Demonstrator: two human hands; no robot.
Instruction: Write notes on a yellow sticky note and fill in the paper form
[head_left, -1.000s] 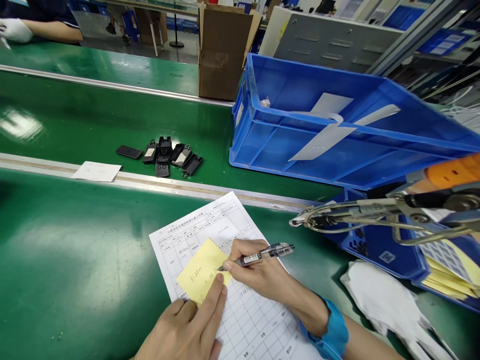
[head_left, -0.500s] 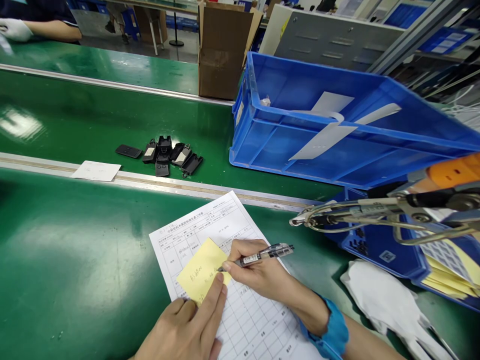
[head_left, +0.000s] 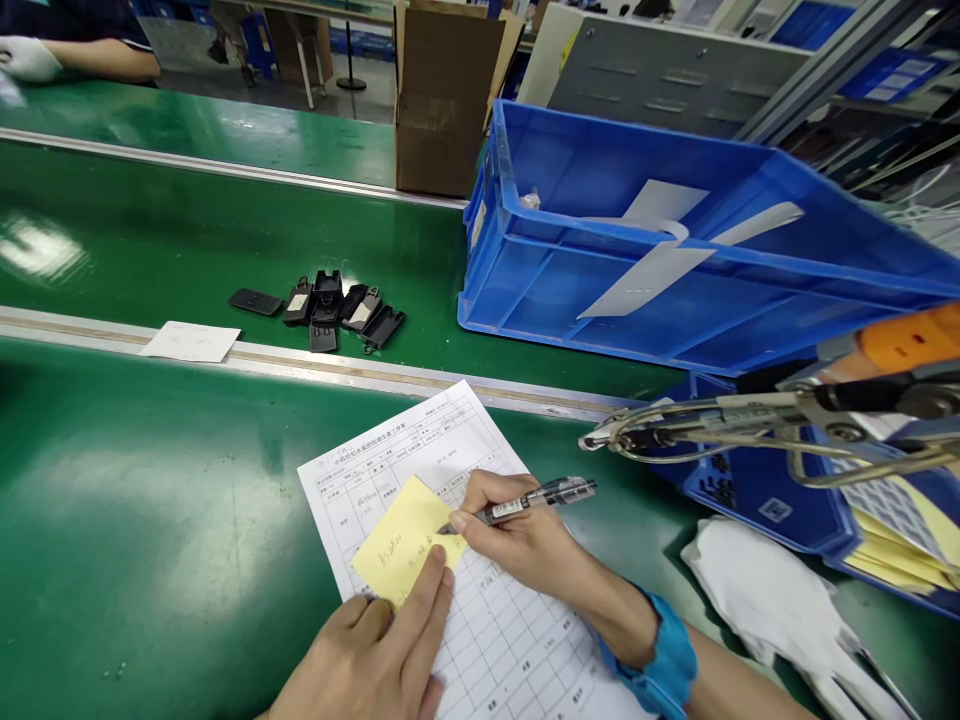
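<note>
My right hand (head_left: pixel 517 525) grips a pen (head_left: pixel 525 501) with a clear barrel and dark tip. The pen's point is at the right part of a yellow sticky note (head_left: pixel 397 535), which carries handwriting. My left hand (head_left: pixel 379 640) presses on the lower edge of the note, index and middle fingers stretched out over it, the other fingers bent. Under the note lies a printed form sheet (head_left: pixel 517 640) with a table grid and some handwriting. Both hands partly cover this sheet.
Several black plastic cases (head_left: pixel 326 305) lie beyond the metal rail, near a white paper slip (head_left: pixel 191 342). A large blue crate (head_left: pixel 585 270) stands at right. A jointed tool (head_left: pixel 750 420), blue bins (head_left: pixel 772 510) and white glove (head_left: pixel 765 590) are nearer. Another person's gloved hand (head_left: pixel 30 60) shows top left.
My right hand and the pen have shifted slightly right along the note, and a little more writing shows there. My left hand has stayed in place.
</note>
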